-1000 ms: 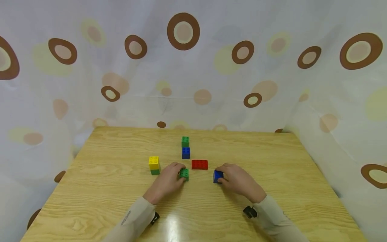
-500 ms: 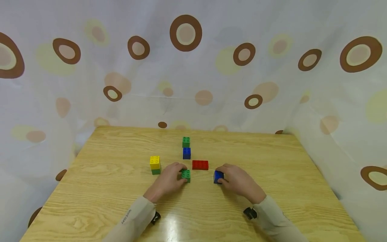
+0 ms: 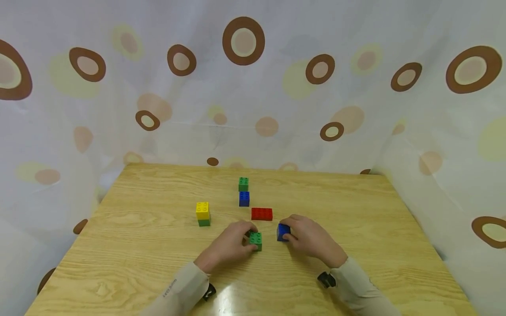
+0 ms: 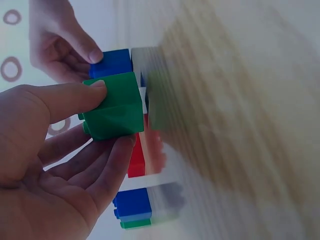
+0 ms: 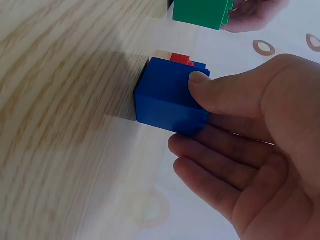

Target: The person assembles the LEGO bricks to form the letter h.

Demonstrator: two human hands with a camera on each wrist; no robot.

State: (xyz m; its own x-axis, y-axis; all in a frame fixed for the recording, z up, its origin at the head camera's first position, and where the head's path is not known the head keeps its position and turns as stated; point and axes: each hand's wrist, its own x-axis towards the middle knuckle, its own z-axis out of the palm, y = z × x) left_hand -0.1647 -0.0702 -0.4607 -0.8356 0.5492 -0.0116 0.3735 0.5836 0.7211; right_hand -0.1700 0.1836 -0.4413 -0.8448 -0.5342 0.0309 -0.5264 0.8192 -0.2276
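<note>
Left hand pinching green brick, right hand pinching blue brick on table; bricks nearing, studs risking misalignment, thumb grips possibly slipping.

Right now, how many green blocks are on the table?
3: one held by the left hand, green block; one farthest back; one under the yellow block. None seems hidden.

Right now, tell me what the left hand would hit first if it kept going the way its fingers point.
Most likely the blue brick held by the right hand; the left hand and its green brick point toward it, depth uncertain.
</note>
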